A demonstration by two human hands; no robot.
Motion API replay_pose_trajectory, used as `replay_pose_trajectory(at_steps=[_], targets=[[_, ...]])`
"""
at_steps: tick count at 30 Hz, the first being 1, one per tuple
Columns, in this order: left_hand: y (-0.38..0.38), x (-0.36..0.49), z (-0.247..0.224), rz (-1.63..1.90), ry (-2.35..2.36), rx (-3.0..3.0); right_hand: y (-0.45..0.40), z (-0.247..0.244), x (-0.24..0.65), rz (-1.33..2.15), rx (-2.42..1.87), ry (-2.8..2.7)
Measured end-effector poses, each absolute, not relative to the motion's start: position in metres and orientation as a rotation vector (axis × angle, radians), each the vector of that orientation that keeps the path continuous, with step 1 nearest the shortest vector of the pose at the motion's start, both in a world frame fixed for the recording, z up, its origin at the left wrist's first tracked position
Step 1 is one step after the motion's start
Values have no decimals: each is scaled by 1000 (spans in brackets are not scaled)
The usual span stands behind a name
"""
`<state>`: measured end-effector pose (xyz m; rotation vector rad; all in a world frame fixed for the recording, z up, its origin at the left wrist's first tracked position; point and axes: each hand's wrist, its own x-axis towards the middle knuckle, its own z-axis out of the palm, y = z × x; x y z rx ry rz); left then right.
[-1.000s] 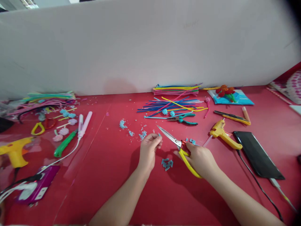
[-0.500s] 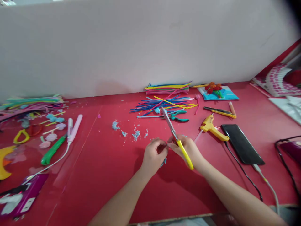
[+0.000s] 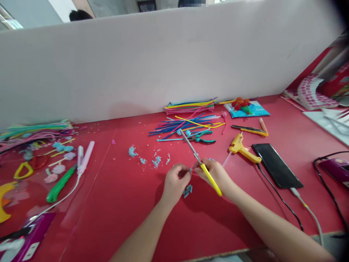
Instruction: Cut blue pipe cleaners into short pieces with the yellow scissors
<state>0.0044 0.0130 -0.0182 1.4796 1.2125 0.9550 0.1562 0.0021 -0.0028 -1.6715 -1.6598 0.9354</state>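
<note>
My right hand (image 3: 214,174) holds scissors (image 3: 210,179) with a yellow handle, their blades pointing up and away to the left. Close beside it, my left hand (image 3: 176,182) is pinched on a tiny light-blue piece of pipe cleaner (image 3: 191,169). The fingertips of both hands nearly meet. Just below them, several short cut blue pieces (image 3: 187,190) lie on the red tabletop (image 3: 122,203). Light-blue fluff (image 3: 156,162) is scattered farther off to the left. Two small blue balls (image 3: 188,133) rest past the blade tips, near the teal-handled pliers (image 3: 203,137).
Loose pipe cleaners (image 3: 174,125) and a bundle (image 3: 191,105) lie by the white partition (image 3: 136,65). To the right are a yellow glue gun (image 3: 242,148) and a phone (image 3: 276,165) with cables. A green cutter (image 3: 61,183) and a pink corded tool (image 3: 86,158) lie left.
The view has tilted up slightly, showing more above the partition. My hands stay close together, and the cut blue pieces and the bit in my left fingertips now show more plainly.
</note>
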Motion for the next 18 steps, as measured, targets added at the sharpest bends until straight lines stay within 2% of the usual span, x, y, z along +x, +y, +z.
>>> replay_pose_trajectory(at_steps=[7,18], targets=[[9,7,-9,937,1169,1634,1,4,159,866,-1739,-1678],[30,-12,-14,872,1339,1762,23,-6,210,594,-2186,-1782]])
